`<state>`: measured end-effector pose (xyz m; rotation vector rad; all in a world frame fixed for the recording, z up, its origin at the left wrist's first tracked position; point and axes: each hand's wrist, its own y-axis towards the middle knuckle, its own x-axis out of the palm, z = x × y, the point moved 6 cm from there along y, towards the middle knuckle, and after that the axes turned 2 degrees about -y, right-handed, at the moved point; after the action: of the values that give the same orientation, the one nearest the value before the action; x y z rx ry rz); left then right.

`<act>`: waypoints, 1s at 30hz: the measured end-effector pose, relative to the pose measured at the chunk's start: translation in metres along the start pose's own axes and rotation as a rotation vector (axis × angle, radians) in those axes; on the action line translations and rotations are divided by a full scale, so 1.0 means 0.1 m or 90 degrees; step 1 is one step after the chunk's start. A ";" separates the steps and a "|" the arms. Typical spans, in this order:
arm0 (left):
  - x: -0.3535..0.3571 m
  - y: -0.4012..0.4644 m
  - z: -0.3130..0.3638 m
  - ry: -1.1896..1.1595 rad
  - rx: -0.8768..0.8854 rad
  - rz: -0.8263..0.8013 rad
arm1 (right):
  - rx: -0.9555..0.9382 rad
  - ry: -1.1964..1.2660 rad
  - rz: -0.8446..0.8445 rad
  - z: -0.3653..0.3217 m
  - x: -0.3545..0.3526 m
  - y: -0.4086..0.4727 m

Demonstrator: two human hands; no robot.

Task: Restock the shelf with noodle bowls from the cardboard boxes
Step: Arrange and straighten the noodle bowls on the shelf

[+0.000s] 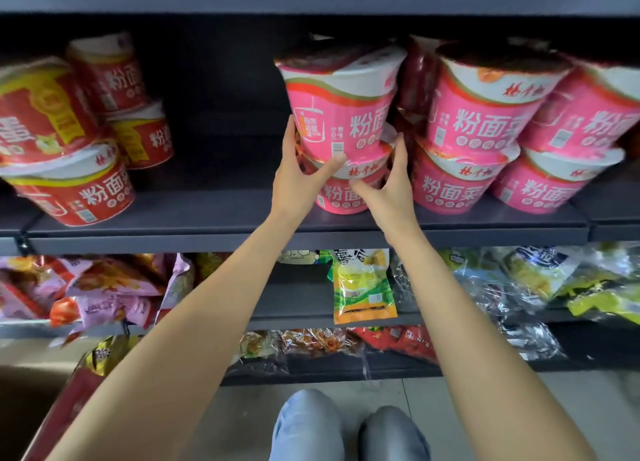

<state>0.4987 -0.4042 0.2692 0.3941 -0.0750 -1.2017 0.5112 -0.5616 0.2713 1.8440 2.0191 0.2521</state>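
Pink bowls stand in stacks of two on the shelf (242,214). We hold the top bowl (341,107) at 12 o'clock of the view, on a lower bowl (349,193) of the same kind. Its axis runs up and down but leans a little to the left, with the wide lid end up and the narrow base down on the lid under it. The label faces us.

Our left hand (299,176) grips the base from 9 o'clock, thumb stretched across the front near the barcode, fingers up the left side. Our right hand (391,186) is at 3 o'clock of the base, fingers spread wide and up; the thumb lies on the lower bowl, and we cannot tell if the fingers press the top one.

More pink stacks (485,131) stand just beside at 3 o'clock. Red bowls (79,190) are well apart at 9 o'clock, some tilted. Snack bags (363,287) lie on the lower shelves at 6 o'clock.
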 end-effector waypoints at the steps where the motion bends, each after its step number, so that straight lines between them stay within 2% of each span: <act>1: -0.01 0.00 -0.01 -0.003 0.002 -0.007 | 0.000 0.001 0.002 0.01 -0.01 -0.02; 5: -0.02 0.07 0.02 0.008 0.006 -0.065 | 0.009 -0.001 0.034 0.09 -0.05 -0.11; 9: -0.01 0.13 0.06 0.032 0.005 -0.102 | 0.026 -0.022 0.017 0.10 -0.08 -0.13; 14: -0.02 0.13 0.07 0.048 0.007 -0.103 | 0.045 -0.056 -0.019 0.12 -0.11 -0.10; 21: 0.10 0.11 0.08 0.009 -0.005 -0.098 | 0.054 -0.077 -0.002 0.14 -0.20 -0.09; 24: 0.13 0.09 0.12 0.009 -0.016 -0.103 | 0.007 -0.164 0.020 0.05 -0.25 -0.05; 27: 0.07 0.06 0.21 0.020 -0.032 -0.056 | -0.025 -0.319 0.086 -0.11 -0.30 -0.06; 30: 0.05 -0.05 0.41 0.031 0.028 0.040 | -0.036 -0.248 0.068 -0.25 -0.29 0.02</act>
<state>0.4855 -0.4207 0.3046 0.4555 -0.0712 -1.1298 0.5042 -0.5868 0.2998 1.8044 1.6372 -0.0223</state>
